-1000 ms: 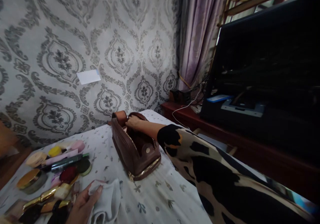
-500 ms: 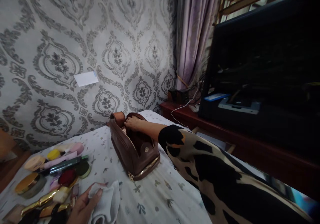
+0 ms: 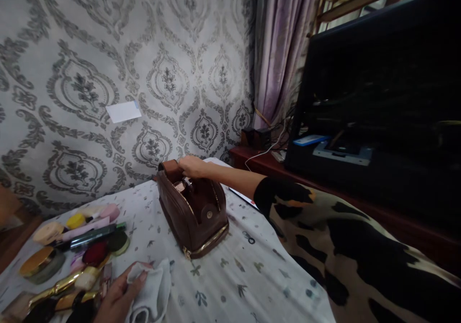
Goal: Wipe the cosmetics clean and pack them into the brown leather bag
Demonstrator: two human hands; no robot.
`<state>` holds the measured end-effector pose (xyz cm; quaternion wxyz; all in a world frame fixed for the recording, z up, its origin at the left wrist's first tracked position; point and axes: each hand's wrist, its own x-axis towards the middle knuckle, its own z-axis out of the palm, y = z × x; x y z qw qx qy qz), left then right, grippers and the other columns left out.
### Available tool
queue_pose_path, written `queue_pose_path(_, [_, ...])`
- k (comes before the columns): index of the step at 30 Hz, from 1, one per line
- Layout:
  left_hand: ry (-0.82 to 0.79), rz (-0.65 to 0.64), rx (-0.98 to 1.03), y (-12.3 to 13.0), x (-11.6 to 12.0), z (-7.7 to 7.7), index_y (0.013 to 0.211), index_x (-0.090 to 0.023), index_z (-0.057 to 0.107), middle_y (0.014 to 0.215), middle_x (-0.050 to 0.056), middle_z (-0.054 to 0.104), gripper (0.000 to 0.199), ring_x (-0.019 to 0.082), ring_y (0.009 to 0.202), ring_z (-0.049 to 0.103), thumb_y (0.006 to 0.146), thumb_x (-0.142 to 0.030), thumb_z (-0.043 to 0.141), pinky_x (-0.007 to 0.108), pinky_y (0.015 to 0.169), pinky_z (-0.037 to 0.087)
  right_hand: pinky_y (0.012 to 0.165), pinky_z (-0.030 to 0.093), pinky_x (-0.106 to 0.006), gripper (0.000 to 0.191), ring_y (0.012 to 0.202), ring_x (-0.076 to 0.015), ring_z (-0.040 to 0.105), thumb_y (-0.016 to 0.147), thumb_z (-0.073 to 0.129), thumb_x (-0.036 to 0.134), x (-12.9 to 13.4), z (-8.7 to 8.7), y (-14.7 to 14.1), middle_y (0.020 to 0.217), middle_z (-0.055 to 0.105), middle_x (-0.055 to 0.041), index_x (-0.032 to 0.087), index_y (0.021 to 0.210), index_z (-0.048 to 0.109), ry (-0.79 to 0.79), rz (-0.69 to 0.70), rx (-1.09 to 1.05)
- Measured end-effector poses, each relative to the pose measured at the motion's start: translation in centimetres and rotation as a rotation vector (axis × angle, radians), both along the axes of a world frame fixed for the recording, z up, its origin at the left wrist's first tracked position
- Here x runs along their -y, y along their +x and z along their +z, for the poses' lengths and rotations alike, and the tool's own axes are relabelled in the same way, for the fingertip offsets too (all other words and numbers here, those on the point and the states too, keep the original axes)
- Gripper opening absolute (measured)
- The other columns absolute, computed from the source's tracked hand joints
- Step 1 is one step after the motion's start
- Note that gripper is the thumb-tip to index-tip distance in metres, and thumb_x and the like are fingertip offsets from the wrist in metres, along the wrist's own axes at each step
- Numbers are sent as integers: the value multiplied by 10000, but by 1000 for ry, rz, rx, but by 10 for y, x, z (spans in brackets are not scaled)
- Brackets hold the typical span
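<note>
A brown leather-look cosmetic bag (image 3: 180, 212) stands unzipped on the patterned bed sheet (image 3: 216, 289). My right hand (image 3: 193, 166) is at its far upper edge, beside the wide strap handle (image 3: 170, 168). The fingers curl downward, and what they grip is hidden. Inside the opening lies a small pale pink item (image 3: 179, 186), with a shiny item partly showing beside it. At lower left, my left hand (image 3: 117, 292) pinches a folded white cloth (image 3: 156, 284) between thumb and fingers. It is close to the pile of make-up.
Left of the bag lie several cosmetics, among them a gold-lidded jar (image 3: 38, 263), a dark green tube (image 3: 97, 236) and a red round container (image 3: 95, 253). A dark television (image 3: 378, 97) stands on a red-brown cabinet (image 3: 259, 157) at right. Patterned wallpaper (image 3: 169, 73) backs the bed.
My right hand has risen from within the bag to its top edge, the forearm swinging up and right. More of the bag's inside shows. My left hand stays on the cloth.
</note>
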<state>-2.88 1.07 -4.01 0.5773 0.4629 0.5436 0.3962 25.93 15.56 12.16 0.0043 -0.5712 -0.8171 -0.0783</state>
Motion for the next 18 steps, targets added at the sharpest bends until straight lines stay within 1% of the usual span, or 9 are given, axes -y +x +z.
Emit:
queue_pose_path(2, [-11,-4,2,0,1,1,960,-183,711,702,27,696,578,237,708,651,563,-591,815,265,614,521,845,500,-305,228,1093,-268,637,862,587,152,4,-10,-4,1130,683,-172,102,1068,673,-53,-13,-8])
queue_pose_path(4, [-24,-16,10,1,2,2,968,-185,704,679,17,679,582,217,669,637,567,-592,814,245,575,503,861,516,-336,250,1077,-258,638,877,619,197,7,-21,-9,1160,664,-167,98,1104,652,-103,-53,-20])
queue_pose_path(7, [-18,-41,29,2,4,4,985,-186,696,626,2,645,583,192,586,612,582,-593,807,240,535,485,866,540,-407,312,1034,-227,637,915,615,296,6,-34,-14,1191,631,-115,128,1178,601,-167,-134,-43])
queue_pose_path(9, [2,-52,28,3,5,5,987,-188,701,584,-3,624,573,197,566,610,594,-593,797,253,538,492,861,547,-423,331,1023,-221,632,922,609,325,2,-40,-17,1198,617,-100,144,1198,585,-195,-186,-62])
queue_pose_path(12, [33,-33,-6,3,5,4,965,-192,712,582,4,633,550,229,628,640,594,-588,797,277,590,521,858,548,-424,345,1028,-225,627,924,606,328,-5,-44,-20,1215,604,-102,152,1219,572,-224,-252,-93])
queue_pose_path(15, [76,-10,2,3,5,4,906,-182,717,680,23,688,522,242,704,657,579,-579,809,287,668,536,848,551,-418,343,1020,-222,629,925,604,330,-13,-43,-22,1210,605,-99,154,1217,573,-266,-311,-114])
queue_pose_path(18, [80,16,13,4,5,4,865,-176,718,783,44,726,514,255,786,668,555,-572,822,271,699,529,839,553,-412,337,1010,-218,631,926,602,331,-17,-42,-22,1199,609,-96,156,1213,575,-294,-347,-132])
